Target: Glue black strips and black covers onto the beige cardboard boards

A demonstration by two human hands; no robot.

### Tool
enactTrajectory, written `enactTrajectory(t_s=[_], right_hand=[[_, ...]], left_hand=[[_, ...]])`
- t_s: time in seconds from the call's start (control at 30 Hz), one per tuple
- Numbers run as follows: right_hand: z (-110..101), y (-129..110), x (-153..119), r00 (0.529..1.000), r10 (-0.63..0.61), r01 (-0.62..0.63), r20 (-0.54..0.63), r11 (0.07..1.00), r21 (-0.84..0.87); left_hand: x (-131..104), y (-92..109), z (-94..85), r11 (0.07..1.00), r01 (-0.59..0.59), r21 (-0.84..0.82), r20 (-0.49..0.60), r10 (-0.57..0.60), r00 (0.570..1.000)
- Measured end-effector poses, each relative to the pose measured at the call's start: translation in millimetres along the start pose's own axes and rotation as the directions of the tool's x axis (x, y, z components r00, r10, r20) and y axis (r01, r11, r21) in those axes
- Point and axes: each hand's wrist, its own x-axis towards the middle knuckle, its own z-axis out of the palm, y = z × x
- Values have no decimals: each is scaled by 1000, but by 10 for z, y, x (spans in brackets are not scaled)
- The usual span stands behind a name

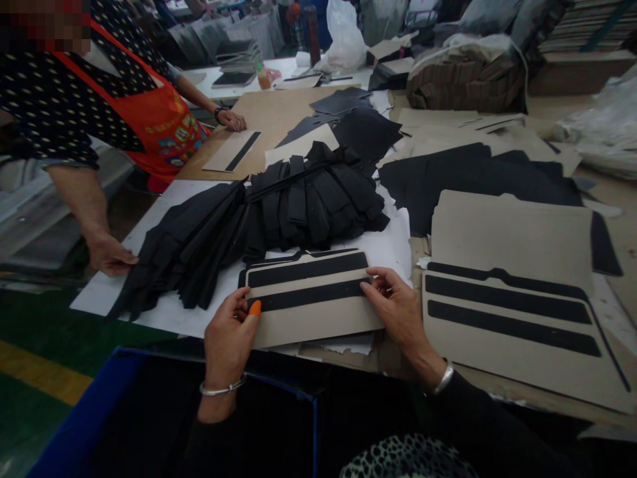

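Observation:
Between my hands lies a beige cardboard panel (318,322) with two black strips across it, near the table's front edge. My left hand (231,332), with an orange cover on the thumb, grips the panel's left edge by the end of the lower strip. At the right edge, my right hand (395,305) has thumb and fingers closed on the panel and touches the lower strip's end. Just beyond is a heap of black strips (313,199). To the right, another beige panel (512,372) carries black strips and a black-edged top.
Across the table, a co-worker's hand (113,255) touches the black strips, and the other rests by a small striped panel (231,151). Black sheets (478,176) spread at the back right. A blue bin (124,398) stands below the front edge.

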Motion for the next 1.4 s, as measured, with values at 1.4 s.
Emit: enactTrajectory(t_s=[1.4], right_hand=[[-47,-59,-64,719,-535,689,442,470,-551]], left_hand=[[-107,-82,60,998,-54,-37,-38,52,998]])
